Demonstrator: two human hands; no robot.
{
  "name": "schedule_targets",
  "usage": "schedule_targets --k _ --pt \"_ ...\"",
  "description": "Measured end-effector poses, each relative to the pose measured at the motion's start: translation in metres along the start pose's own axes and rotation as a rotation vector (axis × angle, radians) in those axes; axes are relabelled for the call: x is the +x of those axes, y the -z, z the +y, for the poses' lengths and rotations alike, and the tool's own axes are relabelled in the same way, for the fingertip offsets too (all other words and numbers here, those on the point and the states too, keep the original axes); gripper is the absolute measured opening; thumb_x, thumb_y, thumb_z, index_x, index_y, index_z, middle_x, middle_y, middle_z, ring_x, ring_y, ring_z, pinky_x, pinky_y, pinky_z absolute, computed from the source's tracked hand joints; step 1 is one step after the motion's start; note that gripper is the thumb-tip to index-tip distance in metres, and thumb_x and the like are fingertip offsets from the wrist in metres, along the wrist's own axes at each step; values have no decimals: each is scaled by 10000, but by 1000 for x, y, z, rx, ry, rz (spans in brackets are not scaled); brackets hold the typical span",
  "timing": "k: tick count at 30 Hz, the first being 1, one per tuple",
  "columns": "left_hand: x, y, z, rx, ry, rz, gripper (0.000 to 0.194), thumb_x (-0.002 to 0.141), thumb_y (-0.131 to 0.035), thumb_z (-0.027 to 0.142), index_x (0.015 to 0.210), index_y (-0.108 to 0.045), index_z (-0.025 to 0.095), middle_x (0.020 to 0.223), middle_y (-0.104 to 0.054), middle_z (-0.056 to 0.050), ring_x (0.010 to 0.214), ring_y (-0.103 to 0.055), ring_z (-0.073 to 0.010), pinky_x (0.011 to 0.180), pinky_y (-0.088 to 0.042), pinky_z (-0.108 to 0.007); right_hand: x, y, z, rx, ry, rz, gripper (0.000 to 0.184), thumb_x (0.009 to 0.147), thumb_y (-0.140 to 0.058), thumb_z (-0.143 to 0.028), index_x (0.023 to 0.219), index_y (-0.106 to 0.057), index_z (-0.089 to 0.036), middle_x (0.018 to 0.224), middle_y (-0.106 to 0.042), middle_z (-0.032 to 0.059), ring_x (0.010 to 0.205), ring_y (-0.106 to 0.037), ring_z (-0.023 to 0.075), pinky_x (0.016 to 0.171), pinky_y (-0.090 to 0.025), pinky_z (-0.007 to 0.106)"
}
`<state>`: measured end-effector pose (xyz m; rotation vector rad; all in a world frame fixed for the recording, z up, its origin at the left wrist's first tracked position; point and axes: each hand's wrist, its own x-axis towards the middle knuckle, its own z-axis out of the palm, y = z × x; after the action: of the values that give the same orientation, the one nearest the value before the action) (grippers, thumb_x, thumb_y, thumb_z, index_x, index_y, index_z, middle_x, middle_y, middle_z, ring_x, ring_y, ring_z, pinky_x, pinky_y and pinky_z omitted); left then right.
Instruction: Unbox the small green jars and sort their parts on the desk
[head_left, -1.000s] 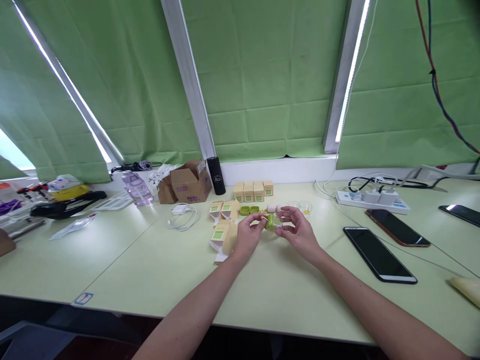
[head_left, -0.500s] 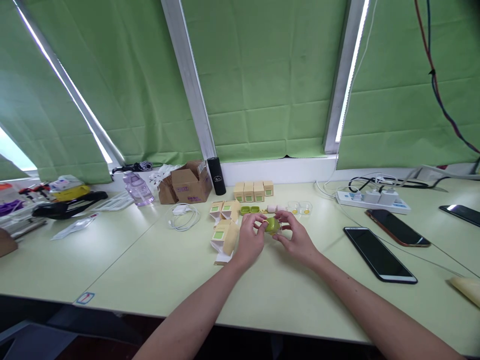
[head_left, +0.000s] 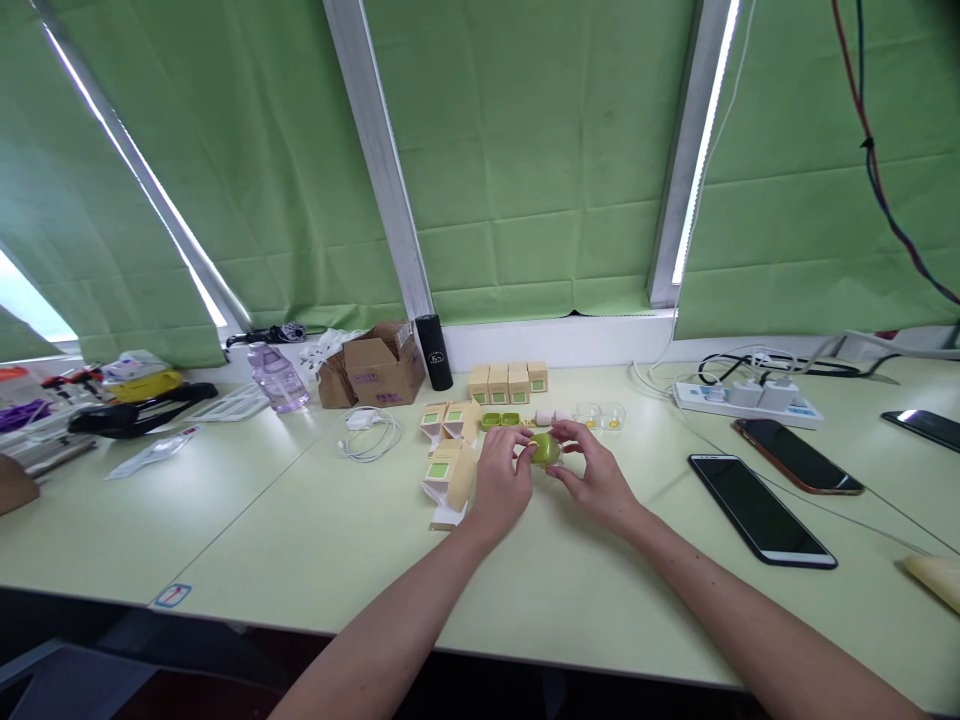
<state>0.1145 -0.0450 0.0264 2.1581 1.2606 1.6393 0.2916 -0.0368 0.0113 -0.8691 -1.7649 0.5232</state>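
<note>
Between my two hands, just above the table, is a small green rounded object (head_left: 546, 448) with a clear plastic part at its right side. My left hand (head_left: 504, 474) pinches its left edge with bent fingers. From the right, my right hand (head_left: 597, 474) holds the clear side between thumb and fingers. Beyond them lie small green square trays (head_left: 500, 420), pale pink pieces (head_left: 553, 416) and clear cups with yellow bits (head_left: 601, 416). Opened cream cartons (head_left: 451, 470) with green squares lie left of my left hand.
Small closed cartons (head_left: 508, 383) stand in a row at the back, near a black tumbler (head_left: 433, 352) and an open cardboard box (head_left: 382, 368). A coiled white cable (head_left: 369, 434) lies left. Phones (head_left: 761, 510) and a power strip (head_left: 748, 402) are on the right.
The green object has turned slightly, showing more of its smooth green face. Both hands stay around it in nearly the same place.
</note>
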Motion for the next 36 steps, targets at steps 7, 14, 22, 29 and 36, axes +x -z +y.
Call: schedule_targets --k 7,14,22,29,36 --pt "1 1 1 -50 -55 89 89 1000 -559 226 916 -586 218 1053 -707 -77 1017 -643 -209 772 -530 -321 0 0 -4 7 41 0 508 917 -663 -273 1385 -467 -296 1292 -659 83 1202 -643 272 1030 -562 522" --pt "5 4 1 -209 88 229 119 1007 -572 322 954 -593 218 1111 -691 -93 1099 -668 -218 795 -564 -317 1 4 5 -5 18 42 503 914 -619 -223 1388 -468 -299 1373 -620 84 1236 -636 268 1086 -543 534" --pt "13 3 -16 -437 456 243 314 918 -676 496 919 -599 192 994 -663 -75 906 -665 -194 711 -630 -323 4 10 11 -130 31 72 436 906 -571 -190 1329 -530 -287 1354 -633 72 1233 -615 265 1084 -536 533" --pt "12 -3 -26 -554 634 130 386 831 -770 509 846 -594 166 863 -633 -34 812 -637 -160 736 -649 -345 15 36 23 -485 -14 183 131 917 -549 -177 972 -640 -254 1354 -673 80 1217 -587 311 972 -528 521" --pt "12 -3 -24 -545 621 112 371 821 -780 488 834 -605 161 845 -636 -29 804 -633 -159 746 -637 -355 21 65 37 -749 -341 124 156 904 -541 -153 964 -666 -225 1168 -721 82 919 -680 236 749 -484 346"
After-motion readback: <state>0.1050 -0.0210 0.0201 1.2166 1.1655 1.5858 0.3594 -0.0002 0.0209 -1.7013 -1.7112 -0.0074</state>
